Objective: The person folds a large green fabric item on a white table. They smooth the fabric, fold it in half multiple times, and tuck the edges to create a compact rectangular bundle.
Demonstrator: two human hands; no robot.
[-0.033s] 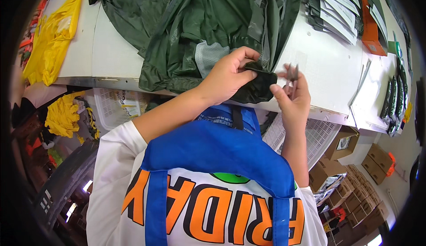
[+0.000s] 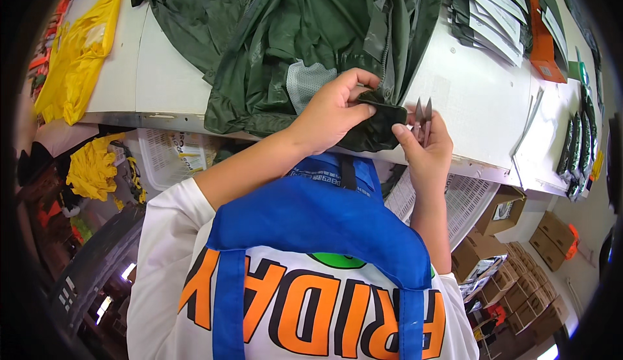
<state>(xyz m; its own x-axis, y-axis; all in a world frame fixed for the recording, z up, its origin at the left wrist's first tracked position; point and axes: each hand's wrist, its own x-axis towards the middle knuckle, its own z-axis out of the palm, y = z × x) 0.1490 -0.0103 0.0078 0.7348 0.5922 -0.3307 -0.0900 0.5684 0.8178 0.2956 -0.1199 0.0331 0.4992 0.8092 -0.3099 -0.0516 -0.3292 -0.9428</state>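
The white counter (image 2: 470,100) carries everything, reaching out on both sides of the dark green jacket (image 2: 311,29), which lies on it with the near edge drooping over the front rim, probably so that this part sits close to the body. Left of the jacket, well apart, a yellow garment (image 2: 81,55) hangs over the rim; right of it lies a fanned stack of packages (image 2: 490,12), and beyond that an orange box (image 2: 544,42), perhaps kept aside to leave working room. At the jacket's near right part, the left hand (image 2: 334,113) is clamped on a dark fold, thumb against fingers, seemingly to steady the cloth. Just right of that fold, the right hand (image 2: 425,142) is closed around small metal snips (image 2: 418,112), blades up and apart, perhaps tucked there to free its thumb, which is at the fold's edge; whether it presses the cloth, I cannot tell.
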